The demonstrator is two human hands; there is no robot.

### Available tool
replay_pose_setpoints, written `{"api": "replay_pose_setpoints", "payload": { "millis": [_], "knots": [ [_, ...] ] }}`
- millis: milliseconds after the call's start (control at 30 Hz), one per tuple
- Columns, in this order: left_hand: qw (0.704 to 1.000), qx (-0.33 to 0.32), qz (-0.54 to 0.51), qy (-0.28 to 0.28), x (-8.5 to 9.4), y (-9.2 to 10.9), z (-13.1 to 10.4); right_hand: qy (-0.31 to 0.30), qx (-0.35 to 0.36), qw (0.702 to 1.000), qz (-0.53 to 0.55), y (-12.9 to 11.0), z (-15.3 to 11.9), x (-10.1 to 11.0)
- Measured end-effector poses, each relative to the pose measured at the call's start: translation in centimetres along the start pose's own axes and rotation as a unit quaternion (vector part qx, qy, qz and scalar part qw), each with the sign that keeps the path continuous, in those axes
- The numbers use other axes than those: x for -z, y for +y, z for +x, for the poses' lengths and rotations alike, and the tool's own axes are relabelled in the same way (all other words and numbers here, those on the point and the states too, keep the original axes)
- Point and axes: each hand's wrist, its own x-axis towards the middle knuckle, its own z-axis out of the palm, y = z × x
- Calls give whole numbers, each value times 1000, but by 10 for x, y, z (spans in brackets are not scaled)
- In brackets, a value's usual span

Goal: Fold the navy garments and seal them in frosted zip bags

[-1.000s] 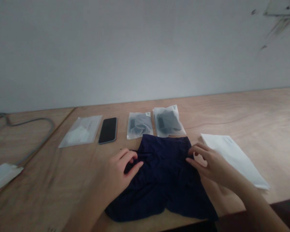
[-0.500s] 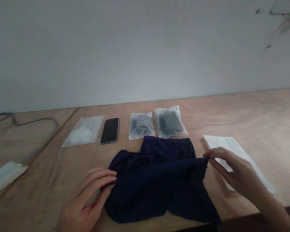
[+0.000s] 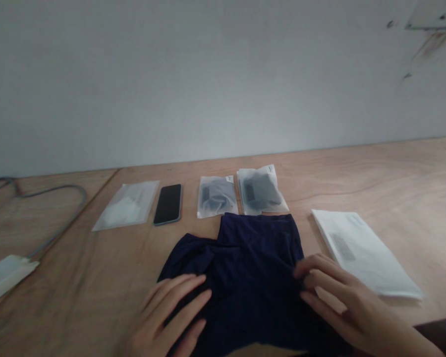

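A dark navy garment (image 3: 245,277) lies spread on the wooden table (image 3: 375,178) right in front of me. My left hand (image 3: 171,317) rests flat on its near left part, fingers apart. Near the garment's right edge, my right hand (image 3: 342,302) lies on the cloth with fingers spread and slightly bent. Neither hand holds anything up.
Behind the garment lie two clear bags with dark contents (image 3: 217,196) (image 3: 260,191), a black phone (image 3: 168,204) and a clear bag with white contents (image 3: 126,210). A white flat package (image 3: 364,253) sits to the right. A grey cable (image 3: 55,213) and a pale packet (image 3: 5,277) are at left.
My hands first pulled the garment's sides outward, then came back in and now press flat on its near part. The cloth lies flatter.
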Motion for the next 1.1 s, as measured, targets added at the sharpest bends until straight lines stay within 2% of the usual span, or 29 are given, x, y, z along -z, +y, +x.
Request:
{"api": "replay_pose_setpoints", "payload": {
  "millis": [67,133,267,400,600,733,867,933,1100],
  "knots": [
    [998,-11,26,-49,-11,-1,20,7,-4,998,-60,-1,21,-14],
    [995,-15,49,-88,-23,-8,30,-13,20,993,-113,2,35,-28],
    [989,8,56,-135,-37,-26,25,-31,9,985,-168,16,41,-43],
    [989,6,48,-139,-37,-33,16,-30,-5,984,-177,26,34,-47],
    [992,0,46,-116,-37,-32,18,-31,-1,984,-175,23,34,-46],
    [998,-8,44,-50,-30,-20,22,-5,6,991,-136,24,52,-32],
    [1000,-20,-7,15,-22,7,32,99,-9,984,-144,44,91,-11],
    [999,-41,-32,5,-21,22,39,123,-32,975,-180,57,113,-2],
    [996,-52,-60,-48,-33,39,47,100,-58,969,-217,84,146,0]
  ]
}}
